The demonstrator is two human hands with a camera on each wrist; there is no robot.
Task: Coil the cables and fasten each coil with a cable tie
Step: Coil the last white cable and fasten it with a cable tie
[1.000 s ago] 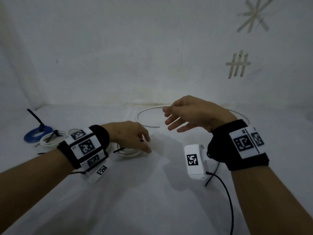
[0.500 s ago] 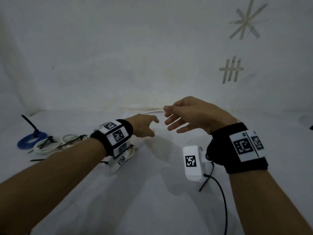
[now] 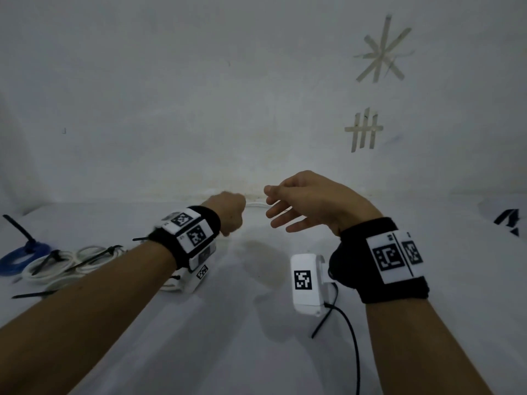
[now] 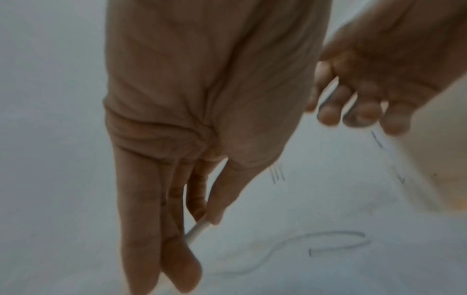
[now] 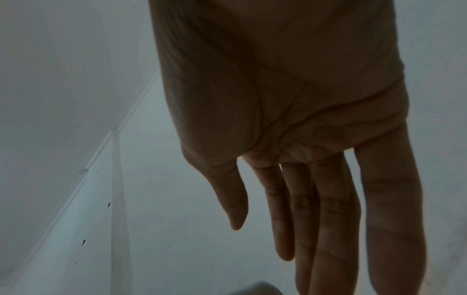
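At the far left of the white counter (image 3: pixel 256 352) lies a blue coil (image 3: pixel 22 253) with a black cable tie (image 3: pixel 20 228) standing up from it at a slant. Just beside it, to the right, rest white coils (image 3: pixel 65 262), round and flat, each crossed by a dark tie; one more loose black tie (image 3: pixel 34 295) lies in front of them. Further right, the left hand (image 3: pixel 229 212) reaches toward the back wall, and the left wrist view shows its thumb and fingers pinching the end of a thin white cable (image 4: pixel 196 232), smooth and round. The rest of that cable (image 3: pixel 255 205) shows as a short pale arc on the counter between the two hands. The right hand (image 3: pixel 310 203) hovers above the counter with its fingers loosely spread, holding nothing. On the wall to the right are two tape marks (image 3: pixel 382 55).
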